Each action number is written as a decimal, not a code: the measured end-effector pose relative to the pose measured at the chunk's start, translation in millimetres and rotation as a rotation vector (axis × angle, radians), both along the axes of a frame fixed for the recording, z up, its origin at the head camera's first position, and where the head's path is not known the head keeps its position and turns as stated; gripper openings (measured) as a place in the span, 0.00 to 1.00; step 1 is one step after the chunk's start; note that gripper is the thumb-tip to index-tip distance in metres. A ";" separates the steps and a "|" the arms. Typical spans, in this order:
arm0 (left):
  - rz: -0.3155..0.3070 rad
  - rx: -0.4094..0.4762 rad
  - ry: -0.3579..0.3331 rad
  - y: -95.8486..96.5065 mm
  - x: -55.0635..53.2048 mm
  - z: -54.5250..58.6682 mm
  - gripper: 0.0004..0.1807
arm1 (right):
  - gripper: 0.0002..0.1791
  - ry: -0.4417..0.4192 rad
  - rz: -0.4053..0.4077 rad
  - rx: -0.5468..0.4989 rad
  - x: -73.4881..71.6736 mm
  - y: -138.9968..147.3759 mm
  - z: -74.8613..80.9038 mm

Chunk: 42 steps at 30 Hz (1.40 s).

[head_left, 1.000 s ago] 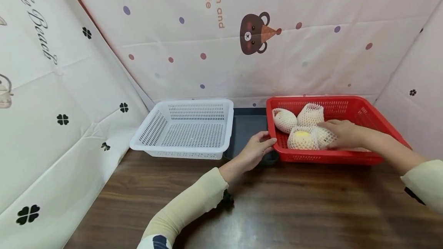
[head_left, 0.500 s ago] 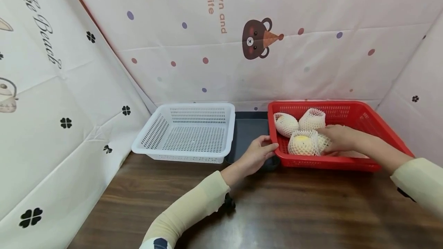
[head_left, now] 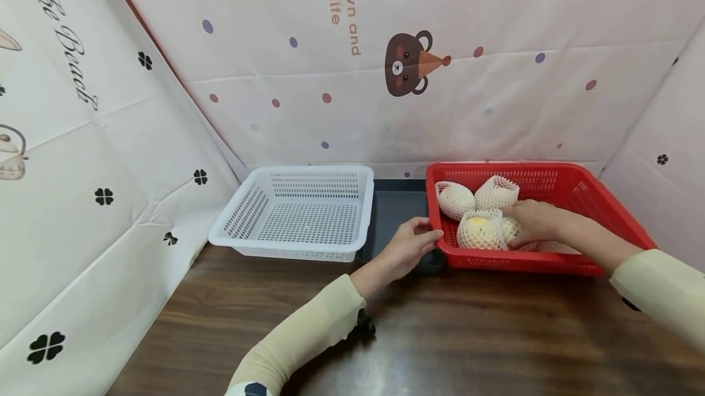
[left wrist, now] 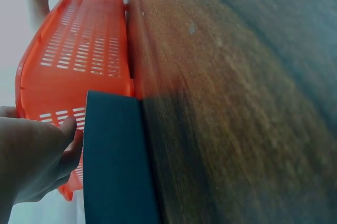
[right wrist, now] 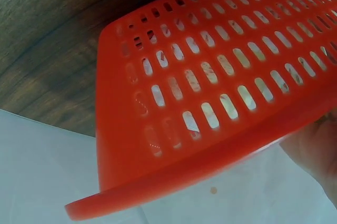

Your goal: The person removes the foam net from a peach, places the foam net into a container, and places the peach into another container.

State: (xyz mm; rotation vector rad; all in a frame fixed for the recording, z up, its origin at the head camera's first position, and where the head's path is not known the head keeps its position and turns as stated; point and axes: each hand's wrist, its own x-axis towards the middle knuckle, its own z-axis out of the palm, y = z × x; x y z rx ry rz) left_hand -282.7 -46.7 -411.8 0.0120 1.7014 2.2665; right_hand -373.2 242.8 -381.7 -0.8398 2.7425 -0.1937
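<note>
My left hand [head_left: 406, 246] holds the left rim of a red perforated basket [head_left: 611, 206], thumb and fingers at its near corner. In the left wrist view, the fingers of that hand [left wrist: 37, 153] lie against the basket's slotted wall. My right hand [head_left: 537, 223] reaches into the basket and grips a pale yellow fruit in a white foam net [head_left: 511, 229], partly hidden by the fingers. Beside it sit another netted fruit with a yellow top [head_left: 478, 234], a netted fruit at the left wall [head_left: 456, 201] and one behind [head_left: 497, 193].
A white perforated basket [head_left: 363, 218] stands at the left. Between the two baskets is a dark grey tray [head_left: 399, 206], close to my left hand. Printed cloth [head_left: 248, 120] hangs behind and at both sides. The brown wooden table [head_left: 468, 328] extends in front.
My right hand has shifted slightly left and lower in the red basket, covering more of the netted fruit. My left hand stays on the rim. The head view has tilted a little.
</note>
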 end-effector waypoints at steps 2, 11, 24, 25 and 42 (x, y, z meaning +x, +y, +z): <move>0.000 -0.001 0.001 -0.2 0.1 -0.9 0.19 | 0.53 -0.001 0.002 0.008 -1.3 -0.8 -1.6; -0.006 0.001 0.002 -0.7 -2.0 -2.5 0.19 | 0.56 0.002 0.009 -0.002 -2.9 -3.9 -6.2; 0.033 0.045 -0.014 1.0 0.1 -3.1 0.17 | 0.58 0.007 0.017 -0.030 1.9 -7.0 -5.9; 0.034 0.048 -0.014 1.7 0.0 -2.6 0.17 | 0.58 0.019 0.018 -0.037 2.8 -5.1 -4.7; 0.017 0.030 -0.025 1.5 -5.8 -3.2 0.16 | 0.41 0.273 0.061 -0.113 18.7 20.1 55.2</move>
